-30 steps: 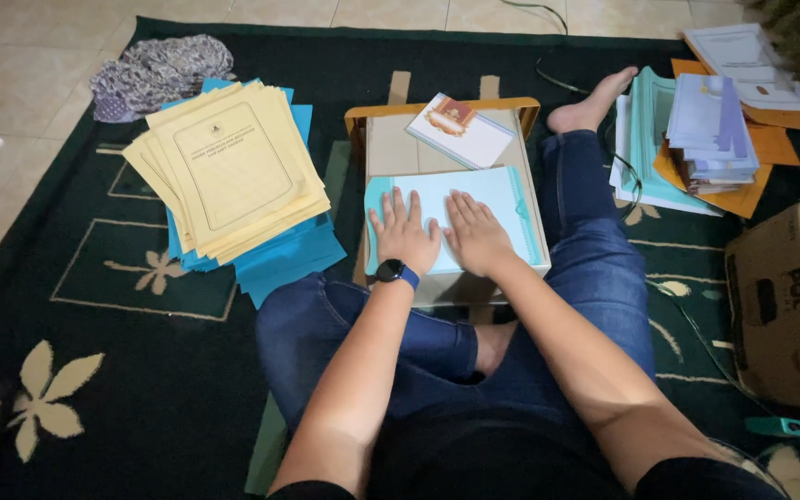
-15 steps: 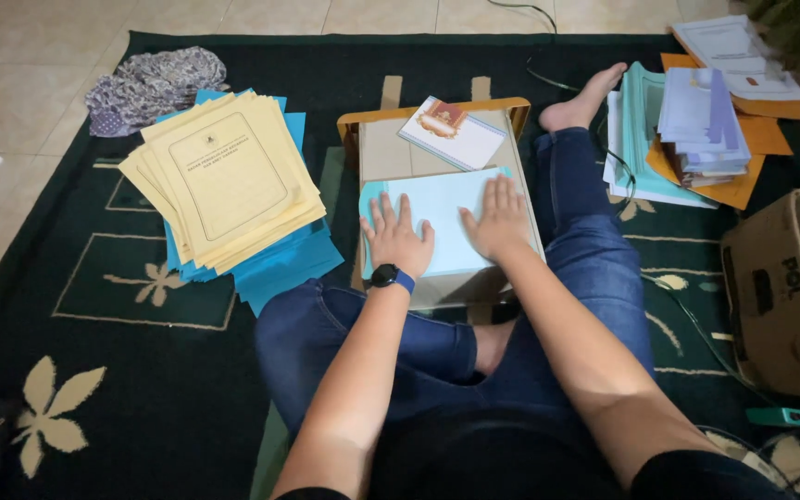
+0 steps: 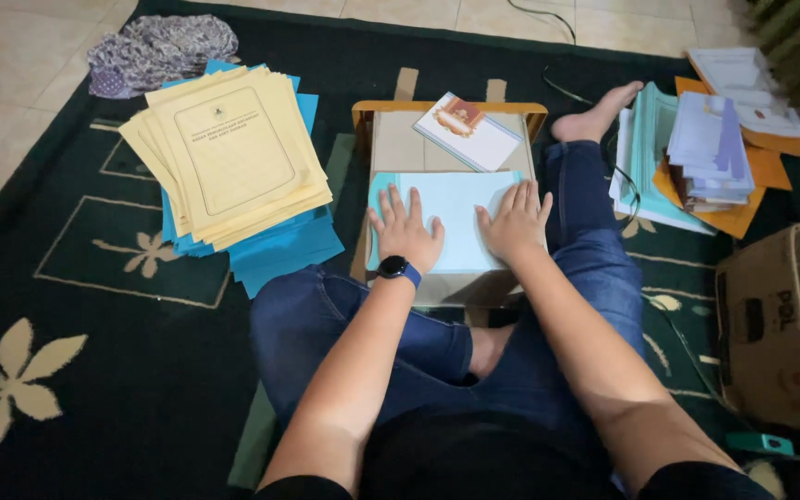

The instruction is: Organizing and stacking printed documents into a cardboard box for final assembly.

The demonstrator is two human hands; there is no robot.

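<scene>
I sit on a carpet with a small wooden lap table (image 3: pixel 391 141) in front of me. A light blue folder (image 3: pixel 454 206) lies on it. My left hand (image 3: pixel 406 231), a dark watch on its wrist, presses flat on the folder's left part. My right hand (image 3: pixel 514 220) presses flat on the right part, fingers spread. Neither hand grips anything. A white booklet with a red and gold emblem (image 3: pixel 468 130) lies at the table's far end.
A fanned stack of yellow folders (image 3: pixel 231 153) rests on blue folders (image 3: pixel 281 253) to the left. A patterned cloth (image 3: pixel 159 46) lies far left. To the right are piles of papers (image 3: pixel 707 148) and a cardboard box (image 3: pixel 780 324). My bare foot (image 3: pixel 597 113) reaches past the table.
My right hand slid rightward across the blue folder and now rests a little lower; my left hand stayed on its left part. The view shifted slightly.
</scene>
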